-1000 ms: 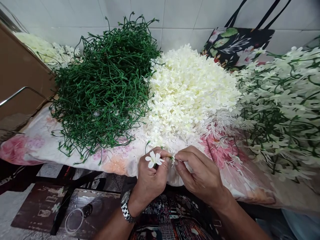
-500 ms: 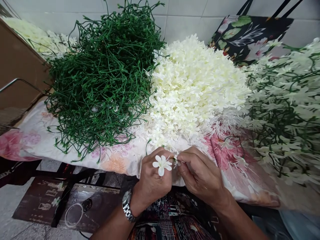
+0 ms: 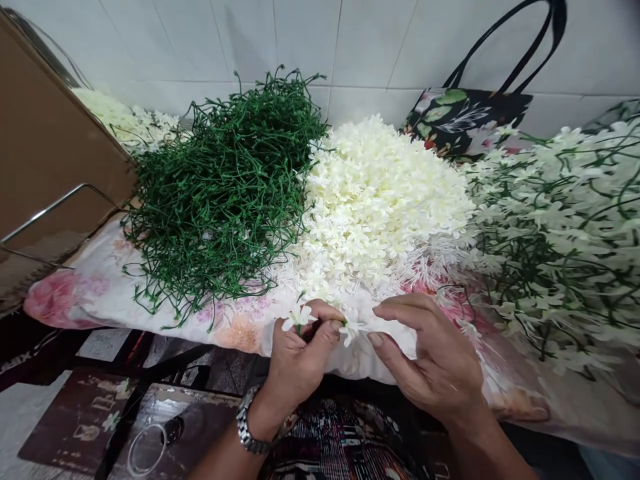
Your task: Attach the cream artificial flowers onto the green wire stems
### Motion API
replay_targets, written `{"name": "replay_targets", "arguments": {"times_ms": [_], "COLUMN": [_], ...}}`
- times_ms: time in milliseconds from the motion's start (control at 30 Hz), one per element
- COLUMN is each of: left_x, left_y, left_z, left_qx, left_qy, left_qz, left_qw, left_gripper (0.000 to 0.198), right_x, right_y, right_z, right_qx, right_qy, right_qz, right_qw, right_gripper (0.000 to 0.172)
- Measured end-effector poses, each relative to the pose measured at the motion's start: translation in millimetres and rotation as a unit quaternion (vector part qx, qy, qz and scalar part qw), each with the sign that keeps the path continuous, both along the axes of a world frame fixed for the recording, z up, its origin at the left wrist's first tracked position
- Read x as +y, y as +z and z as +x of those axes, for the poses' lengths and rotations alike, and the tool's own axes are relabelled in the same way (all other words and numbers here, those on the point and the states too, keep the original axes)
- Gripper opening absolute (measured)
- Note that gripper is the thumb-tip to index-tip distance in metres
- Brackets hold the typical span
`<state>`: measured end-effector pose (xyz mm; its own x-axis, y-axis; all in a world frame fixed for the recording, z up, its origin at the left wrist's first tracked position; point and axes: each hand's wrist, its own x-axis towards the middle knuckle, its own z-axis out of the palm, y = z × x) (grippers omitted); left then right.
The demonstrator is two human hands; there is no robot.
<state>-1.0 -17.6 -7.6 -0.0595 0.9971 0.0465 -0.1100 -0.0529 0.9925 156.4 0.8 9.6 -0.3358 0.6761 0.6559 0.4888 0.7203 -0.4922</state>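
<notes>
Thumb and forefinger of my left hand (image 3: 305, 350) pinch a green plastic stem that bears white artificial flowers. One flower (image 3: 299, 319) sticks up by the knuckles; the other flower (image 3: 353, 329) points right from the fingertips. Most of the stem is hidden in the hand. My right hand (image 3: 425, 350) is just right of that second flower, thumb and fingers apart, holding nothing. Beyond the hands lie a heap of loose white flower heads (image 3: 385, 187) and, to its left, a heap of bare green stems (image 3: 230, 180).
Flowers on green stems (image 3: 565, 247) are piled at the right. A floral cloth (image 3: 240, 330) covers the work surface. A cardboard box (image 3: 60, 127) stands at the left, a black flowered bag (image 3: 475, 120) against the tiled wall. Below left is a brown board (image 3: 190, 427) with a clear ring (image 3: 147, 448).
My right hand has let go of the right-hand flower and moved slightly right, its fingers spreading. My left hand has turned, bringing its flowers into a new position. The camera view has tilted up.
</notes>
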Motion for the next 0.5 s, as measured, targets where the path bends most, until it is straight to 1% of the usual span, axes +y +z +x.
{"name": "replay_targets", "arguments": {"times_ms": [67,167,300,400,500], "left_x": [-1.6,-2.3,-1.7,-1.1,-1.1], "left_y": [3.2,6.5,8.4,8.6,6.5], "left_z": [-3.9,-6.9,-5.5,-4.1,-3.5], "left_qx": [-0.074,-0.122,-0.135,-0.135,-0.124], "left_qy": [-0.029,-0.052,-0.07,-0.074,-0.072], "left_qz": [-0.057,-0.101,-0.114,-0.119,-0.116], "left_qw": [0.995,0.986,0.982,0.981,0.983], "left_gripper": [0.01,0.014,0.017,0.017,0.018], "right_x": [-0.8,-1.2,-0.7,-0.2,0.5], "right_y": [8.1,14.1,12.5,9.4,6.3], "right_z": [2.8,2.0,-3.4,-6.0,-7.5], "right_qx": [-0.007,-0.026,-0.04,-0.042,-0.052], "right_qy": [0.014,0.061,0.091,0.089,0.078], "right_qz": [0.016,0.02,0.008,0.005,0.02], "right_qw": [1.0,0.998,0.995,0.995,0.995], "right_gripper": [0.028,0.028,0.018,0.013,0.011]}}
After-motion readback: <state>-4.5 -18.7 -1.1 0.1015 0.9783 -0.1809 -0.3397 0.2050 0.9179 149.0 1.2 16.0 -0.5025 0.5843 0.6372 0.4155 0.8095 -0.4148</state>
